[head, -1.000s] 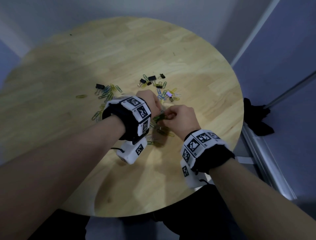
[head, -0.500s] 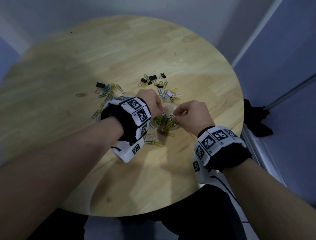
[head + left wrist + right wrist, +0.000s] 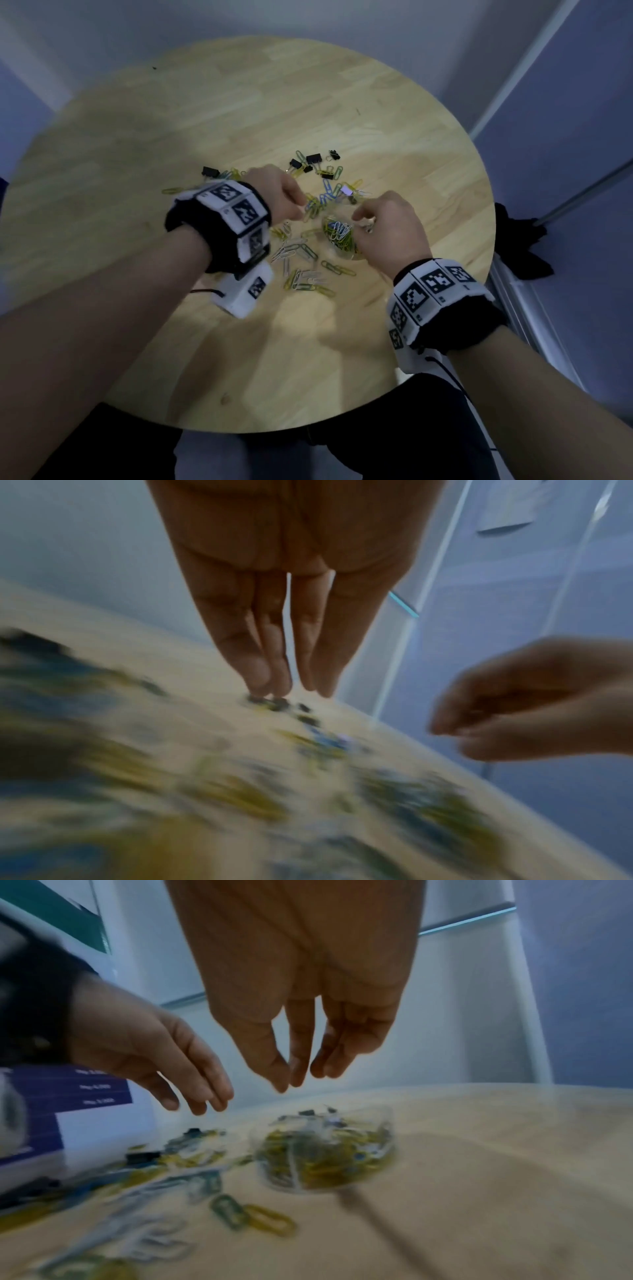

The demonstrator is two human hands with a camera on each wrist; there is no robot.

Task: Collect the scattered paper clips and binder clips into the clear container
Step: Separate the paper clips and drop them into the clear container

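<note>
A small clear container (image 3: 349, 256) stands on the round wooden table (image 3: 239, 359), holding a heap of yellow, white and blue paper clips. My right hand (image 3: 358, 216) hovers just above its right rim; in the right wrist view the right hand (image 3: 291, 1083) hangs down with thumb and forefinger tips touching and nothing visible between them, over the container (image 3: 388, 1121). My left hand (image 3: 301, 205) is left of the container, over loose clips. The left wrist view shows the left hand (image 3: 291, 691) with straight fingers pointing down, empty. Scattered paper clips (image 3: 301, 270) lie near the container.
Black binder clips (image 3: 313, 159) lie beyond the hands, and one more binder clip (image 3: 210, 171) lies far left by other paper clips. A dark cloth (image 3: 520, 240) hangs off the table's right side. The near half of the tabletop shows bare wood.
The hands, joined over the container a second ago, have parted: the left went left toward the loose clips, the right went right. The container's clip heap now shows between them.
</note>
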